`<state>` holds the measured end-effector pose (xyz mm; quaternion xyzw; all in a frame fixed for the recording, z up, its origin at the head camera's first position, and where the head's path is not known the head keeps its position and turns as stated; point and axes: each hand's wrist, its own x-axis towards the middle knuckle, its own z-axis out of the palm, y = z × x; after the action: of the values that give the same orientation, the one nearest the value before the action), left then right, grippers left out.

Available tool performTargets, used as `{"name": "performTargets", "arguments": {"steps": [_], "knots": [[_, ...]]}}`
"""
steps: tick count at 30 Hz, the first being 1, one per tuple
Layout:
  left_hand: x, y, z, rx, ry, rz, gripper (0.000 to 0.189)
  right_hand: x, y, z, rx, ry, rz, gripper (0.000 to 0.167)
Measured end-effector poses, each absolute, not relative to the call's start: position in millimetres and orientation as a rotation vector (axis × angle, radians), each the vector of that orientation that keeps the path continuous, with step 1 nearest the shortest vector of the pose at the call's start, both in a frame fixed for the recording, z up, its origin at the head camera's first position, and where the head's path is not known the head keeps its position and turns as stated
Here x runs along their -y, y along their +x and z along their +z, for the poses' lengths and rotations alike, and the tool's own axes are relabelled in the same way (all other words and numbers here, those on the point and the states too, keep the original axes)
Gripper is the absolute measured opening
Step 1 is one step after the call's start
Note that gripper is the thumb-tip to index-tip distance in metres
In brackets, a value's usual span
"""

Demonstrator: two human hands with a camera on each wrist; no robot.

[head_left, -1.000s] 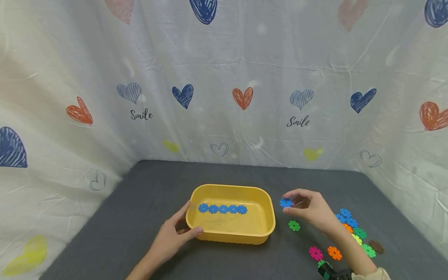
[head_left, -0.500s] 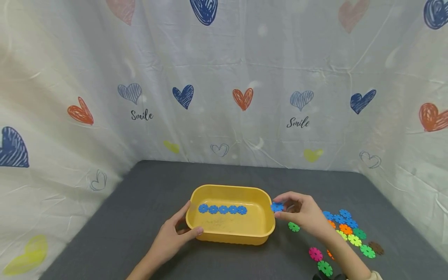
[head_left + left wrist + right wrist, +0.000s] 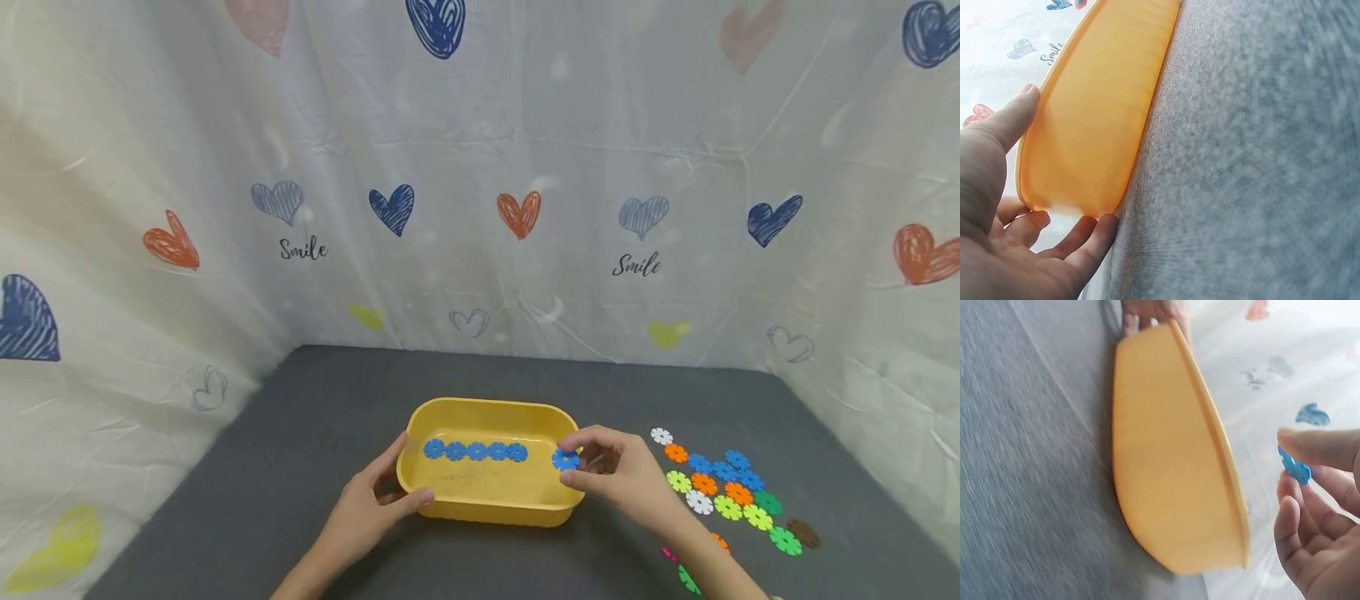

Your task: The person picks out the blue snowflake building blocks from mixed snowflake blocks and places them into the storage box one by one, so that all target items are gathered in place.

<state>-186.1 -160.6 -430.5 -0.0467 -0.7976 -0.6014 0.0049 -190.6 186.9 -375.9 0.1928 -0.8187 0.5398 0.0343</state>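
A yellow plastic basin stands on the dark cloth. My left hand grips its left end, thumb at the front rim and fingers round the end wall, which the left wrist view shows up close. Inside the basin lies a straight row of several blue snowflake discs. Thumb and fingers of my right hand pinch another blue snowflake disc over the basin's right end. In the right wrist view this disc is seen nearly edge-on, above rim level.
To the right on the dark cloth lie many loose snowflake discs, among them blue, orange, white, green and brown ones. My right forearm covers part of them. A curtain printed with hearts hangs behind.
My right hand has carried the blue snowflake disc leftward, from beside the basin to over its right end. White discs show where the forearm was. My left hand stays on the basin.
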Motion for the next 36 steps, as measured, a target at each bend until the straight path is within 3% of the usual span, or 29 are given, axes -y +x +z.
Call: {"name": "performTargets", "arguments": {"steps": [15, 26, 36], "knots": [[162, -186, -432, 2.485, -0.168, -1.871, 0.090, -128, -187, -372, 2.491, 0.395, 1.900, 0.032], [162, -187, -431, 2.501, -0.192, -1.836, 0.088, -73, -220, -379, 2.505, 0.457, 2.045, 0.029], [162, -186, -432, 2.499, -0.220, -1.844, 0.088, -41, -244, -398, 2.662, 0.524, 1.899, 0.024]]}}
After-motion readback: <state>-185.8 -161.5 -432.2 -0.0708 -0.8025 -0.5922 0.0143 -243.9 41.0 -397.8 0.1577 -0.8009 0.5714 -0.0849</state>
